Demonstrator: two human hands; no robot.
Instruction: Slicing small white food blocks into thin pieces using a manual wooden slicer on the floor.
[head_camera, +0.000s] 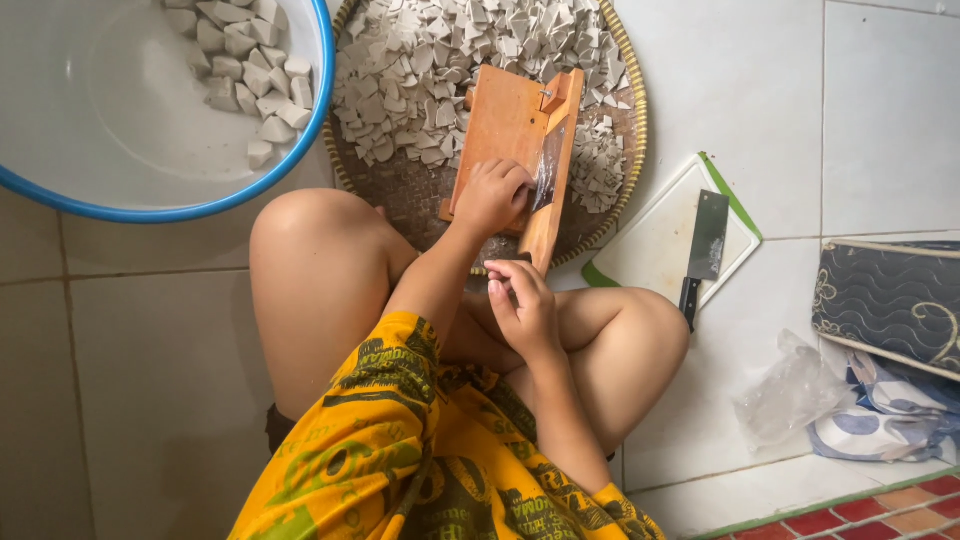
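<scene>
One wooden slicer (510, 125), one woven tray (420, 195) and one blue-rimmed basin (150, 205) were counted at twelve o'clock. One cutting board (655, 245) and one cleaver (705, 240) were counted at three o'clock. Pale cut pieces (400, 70) were too many to count.

Left hand (492, 195) on wooden slicer (512, 150) (over woven tray (634, 150)), right hand (522, 305) at handle

Clear plastic bag (790, 390): crumpled, on white floor tiles at right, just beside blue-and-white patterned cloth (880, 425). No labels, signs or screens.
</scene>
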